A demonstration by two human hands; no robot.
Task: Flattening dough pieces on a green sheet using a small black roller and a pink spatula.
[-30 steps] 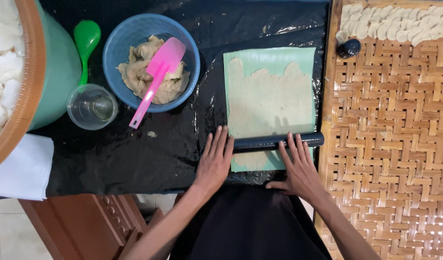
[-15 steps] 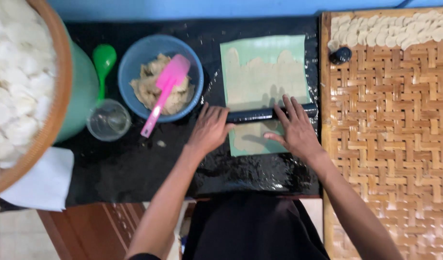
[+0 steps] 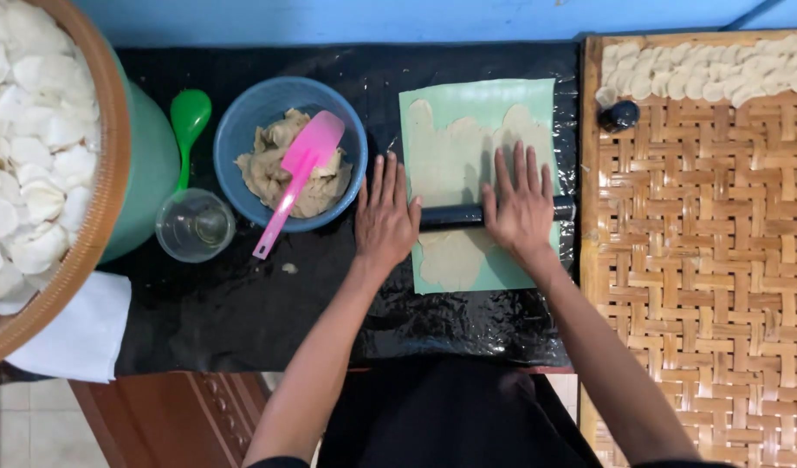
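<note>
- Left hand [image 3: 385, 217] and right hand [image 3: 520, 208]: fingers spread flat, palms pressing a dark rolling pin [image 3: 455, 215].
- Bench [image 3: 242, 312]: black plastic cover; woven tray [image 3: 702, 260] just right.
- Green sheet [image 3: 478, 178]: under the pin, bearing thin, ragged beige dough [image 3: 455, 160].
- Blue bowl [image 3: 251, 130]: left of the hands, holding a pink spatula [image 3: 299, 178].

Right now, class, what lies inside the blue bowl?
The blue bowl holds lumps of beige dough, with a pink spatula resting on top, handle over the rim. The bowl's bottom is covered by the dough.
</note>
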